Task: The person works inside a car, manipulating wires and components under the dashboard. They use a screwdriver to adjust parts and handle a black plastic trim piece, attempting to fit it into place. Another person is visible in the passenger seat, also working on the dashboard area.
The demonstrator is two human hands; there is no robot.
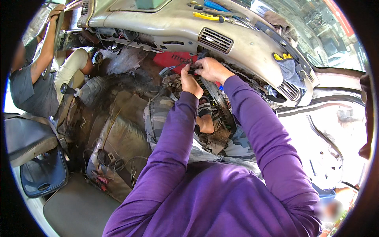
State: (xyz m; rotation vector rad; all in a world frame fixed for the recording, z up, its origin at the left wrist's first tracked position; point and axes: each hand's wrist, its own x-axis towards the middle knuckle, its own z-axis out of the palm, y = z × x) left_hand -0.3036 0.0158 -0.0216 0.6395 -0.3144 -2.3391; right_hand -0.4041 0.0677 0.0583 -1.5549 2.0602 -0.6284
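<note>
In front of the opened dashboard (158, 21), my two hands meet over a bunch of thin dark wires. My left hand (191, 84) is closed, its thumb and fingers pinching the wiring from below. Closed as well, my right hand (213, 70) bends its fingers over the same spot from the right. The exact piece between the fingertips is mostly hidden. A grey connector (166, 71) hangs on a wire just left of my left hand. Behind the hands lies a red panel or box (166, 59). Exposed wiring and parts fill the cavity below the dashboard's air vent (216, 40).
Yellow-and-black pliers (208, 17) and other hand tools lie on the dashboard, with a grey-and-yellow glove (290, 67) farther right. At left another person (35, 89) holds the steering wheel (59, 33), beside the gear lever (68, 89). Loose wires (118, 160) lie near my left arm.
</note>
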